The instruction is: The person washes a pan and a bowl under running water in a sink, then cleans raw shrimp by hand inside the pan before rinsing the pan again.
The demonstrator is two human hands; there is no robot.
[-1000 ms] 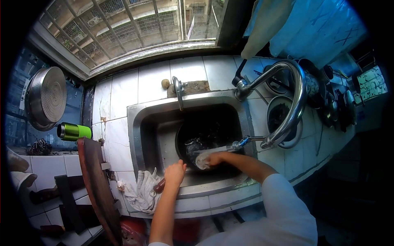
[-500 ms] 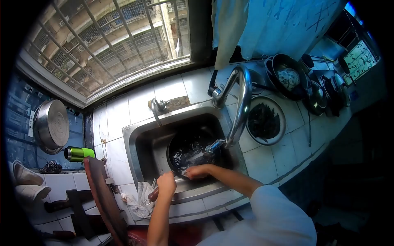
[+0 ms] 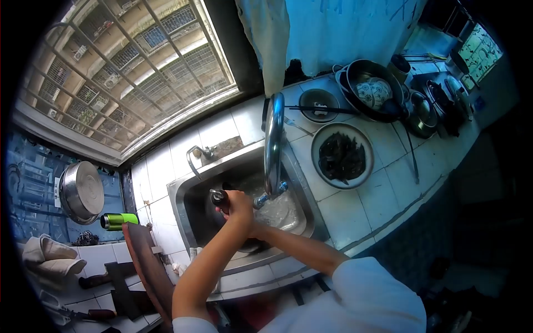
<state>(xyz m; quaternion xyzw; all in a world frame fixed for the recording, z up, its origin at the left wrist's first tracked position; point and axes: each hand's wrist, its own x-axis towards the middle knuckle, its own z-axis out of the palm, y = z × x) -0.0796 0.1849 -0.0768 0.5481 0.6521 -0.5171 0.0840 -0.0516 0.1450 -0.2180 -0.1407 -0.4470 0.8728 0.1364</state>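
Observation:
My left hand [image 3: 239,205] is closed around the dark brown handle [image 3: 220,201] of a dark pan, over the sink [image 3: 176,191]. The handle's metal hanging ring points up toward the window side. Most of the pan's body is hidden by my arms and the shadow in the basin. My right hand [image 3: 259,230] is low in the sink, behind my left wrist, and its fingers are hidden. Beside my hands, the chrome faucet [image 3: 273,144] reaches over the basin, its blue-tipped spout [image 3: 266,198] above rippling water [image 3: 283,213].
A plate [image 3: 316,161] of dark food and a small bowl [image 3: 319,102] with chopsticks stand right of the sink. Stacked pans [image 3: 372,91] are behind them. At left are a cutting board [image 3: 145,266], a green cup [image 3: 119,221] and knives [image 3: 125,291].
My left hand has lifted the pan handle from the sink's near edge and swung it up over the basin. My right hand has moved behind my left wrist. The view has shifted.

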